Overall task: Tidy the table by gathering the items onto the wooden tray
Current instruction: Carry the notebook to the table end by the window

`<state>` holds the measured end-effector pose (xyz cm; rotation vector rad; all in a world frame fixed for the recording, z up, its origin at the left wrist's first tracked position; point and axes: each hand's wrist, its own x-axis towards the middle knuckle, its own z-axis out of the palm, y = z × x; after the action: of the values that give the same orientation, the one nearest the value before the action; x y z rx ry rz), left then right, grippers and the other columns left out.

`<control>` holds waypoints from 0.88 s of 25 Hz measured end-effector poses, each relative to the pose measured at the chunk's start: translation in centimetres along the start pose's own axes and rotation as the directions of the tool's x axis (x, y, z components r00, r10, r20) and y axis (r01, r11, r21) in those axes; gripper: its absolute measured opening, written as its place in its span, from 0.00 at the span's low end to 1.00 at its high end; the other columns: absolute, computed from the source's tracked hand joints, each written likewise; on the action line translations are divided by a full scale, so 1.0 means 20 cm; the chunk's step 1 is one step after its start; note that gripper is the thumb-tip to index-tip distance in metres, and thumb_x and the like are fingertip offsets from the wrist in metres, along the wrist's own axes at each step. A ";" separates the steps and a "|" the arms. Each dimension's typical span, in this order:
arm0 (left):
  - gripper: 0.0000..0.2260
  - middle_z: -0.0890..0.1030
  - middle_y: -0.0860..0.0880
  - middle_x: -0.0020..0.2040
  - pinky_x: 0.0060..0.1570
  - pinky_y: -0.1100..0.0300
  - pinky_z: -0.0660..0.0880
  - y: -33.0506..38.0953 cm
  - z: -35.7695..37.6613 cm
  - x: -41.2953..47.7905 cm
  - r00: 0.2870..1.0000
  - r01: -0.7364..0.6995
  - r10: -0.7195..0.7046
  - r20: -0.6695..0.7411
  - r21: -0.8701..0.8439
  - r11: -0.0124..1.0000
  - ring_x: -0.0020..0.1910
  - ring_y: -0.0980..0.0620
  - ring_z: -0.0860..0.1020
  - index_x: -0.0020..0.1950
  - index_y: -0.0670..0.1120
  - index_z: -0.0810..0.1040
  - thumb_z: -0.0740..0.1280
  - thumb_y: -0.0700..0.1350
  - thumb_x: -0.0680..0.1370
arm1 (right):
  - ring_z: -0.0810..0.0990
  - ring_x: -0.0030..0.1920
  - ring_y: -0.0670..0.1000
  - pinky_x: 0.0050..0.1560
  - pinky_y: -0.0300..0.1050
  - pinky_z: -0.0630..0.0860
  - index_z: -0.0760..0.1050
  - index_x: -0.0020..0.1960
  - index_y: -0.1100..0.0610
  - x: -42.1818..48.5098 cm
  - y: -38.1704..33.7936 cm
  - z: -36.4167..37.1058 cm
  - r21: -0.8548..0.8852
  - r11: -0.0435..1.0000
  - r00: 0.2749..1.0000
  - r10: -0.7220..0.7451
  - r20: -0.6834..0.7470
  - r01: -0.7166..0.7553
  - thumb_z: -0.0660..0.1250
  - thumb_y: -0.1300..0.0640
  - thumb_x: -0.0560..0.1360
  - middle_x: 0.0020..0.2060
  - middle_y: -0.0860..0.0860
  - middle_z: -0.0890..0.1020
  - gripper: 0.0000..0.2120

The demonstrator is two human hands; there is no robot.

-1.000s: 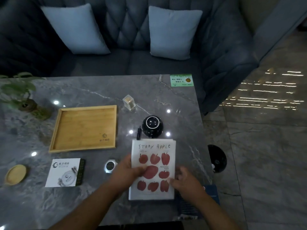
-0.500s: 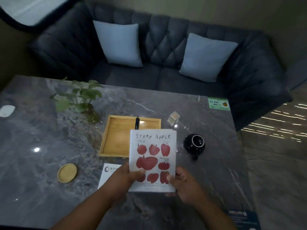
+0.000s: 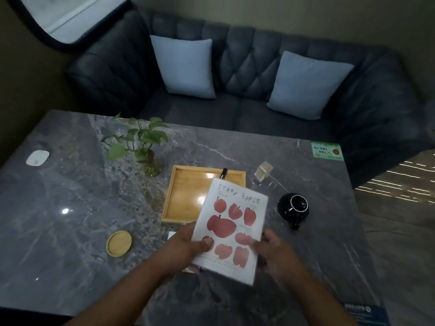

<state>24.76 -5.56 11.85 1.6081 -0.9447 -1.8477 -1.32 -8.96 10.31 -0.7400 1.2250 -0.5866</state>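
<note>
A white book (image 3: 231,228) with red apples on its cover is held above the table, tilted, its far corner over the wooden tray (image 3: 183,203). My left hand (image 3: 186,249) grips its lower left edge, thumb on the cover. My right hand (image 3: 274,251) holds its lower right edge. A black pen tip (image 3: 223,172) sticks out behind the book's top edge. The tray's right part is hidden by the book.
A round wooden coaster (image 3: 119,243) lies left of my hands. A black round pot (image 3: 293,207) and a small clear box (image 3: 263,171) sit right of the tray. A potted plant (image 3: 141,147) stands behind the tray's left corner. A sofa with two cushions runs along the far side.
The book was lifted off the table and carried left toward the tray, and it now tilts clockwise. My view has swung left and up.
</note>
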 end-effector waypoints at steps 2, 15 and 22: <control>0.17 0.88 0.49 0.57 0.48 0.46 0.84 0.04 0.03 0.02 0.998 0.013 -0.014 0.064 0.021 1.000 0.54 0.44 0.87 0.64 0.57 0.80 0.74 0.57 0.76 | 0.86 0.52 0.63 0.44 0.56 0.84 0.80 0.58 0.53 0.01 -0.07 -0.08 0.114 0.992 0.997 -0.050 -0.057 0.056 0.71 0.58 0.77 0.54 0.58 0.87 0.10; 0.18 0.82 0.36 0.66 0.61 0.35 0.79 -0.06 0.09 0.07 0.997 0.070 -0.044 0.056 -0.661 0.747 0.65 0.34 0.81 0.64 0.44 0.84 0.78 0.46 0.75 | 0.85 0.54 0.65 0.49 0.64 0.83 0.73 0.64 0.57 -0.05 -0.14 -0.02 0.281 0.951 0.985 -0.092 -0.146 0.130 0.65 0.65 0.81 0.55 0.60 0.86 0.13; 0.20 0.84 0.36 0.63 0.64 0.29 0.75 -0.20 -0.55 -0.07 0.997 0.021 -0.054 -0.048 -0.528 0.849 0.62 0.33 0.82 0.64 0.45 0.83 0.78 0.48 0.74 | 0.86 0.49 0.66 0.43 0.61 0.84 0.76 0.61 0.58 0.09 -0.09 0.52 0.099 0.995 0.994 -0.008 -0.107 0.018 0.65 0.59 0.82 0.51 0.62 0.87 0.09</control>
<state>36.10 -3.87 8.93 1.3295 -0.3246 -1.8585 9.25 -9.53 12.24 -0.6393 1.2805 -0.7006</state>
